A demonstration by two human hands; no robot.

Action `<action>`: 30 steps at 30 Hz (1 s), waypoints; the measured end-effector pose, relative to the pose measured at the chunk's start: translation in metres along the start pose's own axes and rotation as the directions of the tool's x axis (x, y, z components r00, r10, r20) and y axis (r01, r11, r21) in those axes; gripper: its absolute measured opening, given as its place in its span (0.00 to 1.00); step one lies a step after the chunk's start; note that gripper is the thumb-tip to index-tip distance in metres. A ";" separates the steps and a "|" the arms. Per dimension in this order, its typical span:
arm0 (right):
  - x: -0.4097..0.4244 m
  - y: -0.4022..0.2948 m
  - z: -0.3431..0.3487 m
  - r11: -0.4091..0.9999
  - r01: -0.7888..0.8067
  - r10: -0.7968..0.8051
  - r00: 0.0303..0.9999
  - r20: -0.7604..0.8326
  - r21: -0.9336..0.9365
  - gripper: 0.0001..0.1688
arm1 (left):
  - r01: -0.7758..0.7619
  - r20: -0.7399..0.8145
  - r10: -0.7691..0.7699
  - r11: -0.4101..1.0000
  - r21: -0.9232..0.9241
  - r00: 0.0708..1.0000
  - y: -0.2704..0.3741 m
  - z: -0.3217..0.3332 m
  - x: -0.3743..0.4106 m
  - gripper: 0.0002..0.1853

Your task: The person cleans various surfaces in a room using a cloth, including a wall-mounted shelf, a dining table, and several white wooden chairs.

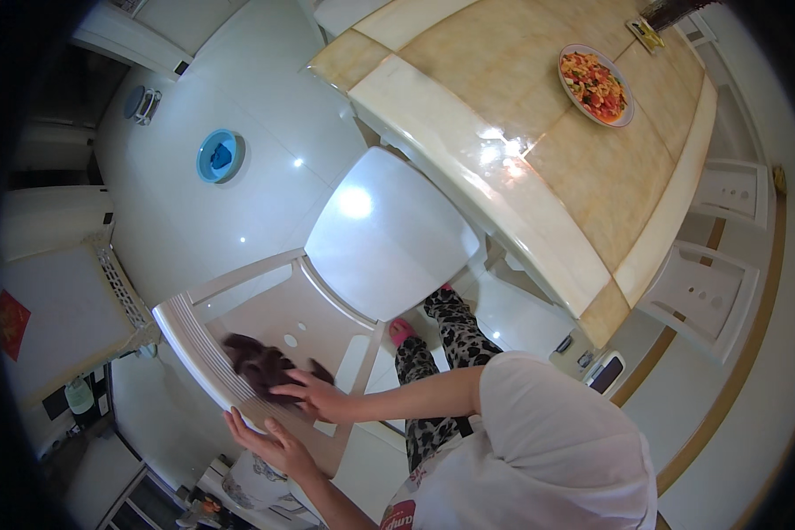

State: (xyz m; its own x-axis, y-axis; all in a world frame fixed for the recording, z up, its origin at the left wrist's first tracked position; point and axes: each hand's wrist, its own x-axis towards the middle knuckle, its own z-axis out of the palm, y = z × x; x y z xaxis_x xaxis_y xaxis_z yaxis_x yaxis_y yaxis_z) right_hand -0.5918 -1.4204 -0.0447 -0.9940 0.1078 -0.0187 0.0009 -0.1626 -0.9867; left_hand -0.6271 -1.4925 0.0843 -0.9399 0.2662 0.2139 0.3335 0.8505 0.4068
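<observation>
A white chair with a smooth seat [391, 232] stands beside the table, its slotted backrest [265, 311] towards me. My right hand [315, 395] is on a dark brown cloth [258, 364], bunched and blurred against the ridged top of the backrest. The fingers are partly spread over the cloth, and part of their hold is hidden. Lower down, my left hand [268, 440] rests at the outer edge of the same top rail, its fingers and thumb apart and no cloth in it.
A marble-look table [464, 152] bears a plate of food [596, 86]. On the tiled floor stand a blue basin [220, 156] with a blue cloth inside and a round scale-like object [142, 105]. More white chairs [699, 295] line the table's far side. My slippered feet are beside the seat.
</observation>
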 end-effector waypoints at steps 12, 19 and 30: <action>-0.036 0.069 -0.014 0.948 -0.304 0.271 0.927 -0.259 -0.098 0.29 | -0.050 -0.003 0.050 0.995 -0.090 0.999 -0.011 0.004 -0.006 0.29; -0.051 -0.026 0.004 1.000 -0.019 0.020 0.990 -0.141 0.004 0.32 | 0.065 0.047 -0.045 0.810 -0.583 0.998 -0.010 -0.001 -0.017 0.32; 0.064 -0.069 0.014 0.973 0.187 -0.219 0.932 -0.289 -0.133 0.25 | -0.078 0.088 0.199 0.698 -0.712 0.976 -0.039 0.020 -0.021 0.36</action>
State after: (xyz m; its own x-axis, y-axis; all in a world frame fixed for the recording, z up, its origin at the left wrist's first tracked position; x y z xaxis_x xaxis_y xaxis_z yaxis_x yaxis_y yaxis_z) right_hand -0.6570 -1.4159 0.0247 -0.8951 0.4193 0.1517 -0.1707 -0.0081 -0.9853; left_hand -0.6218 -1.5227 0.0464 -0.8577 0.4687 0.2113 0.3580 0.2495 0.8998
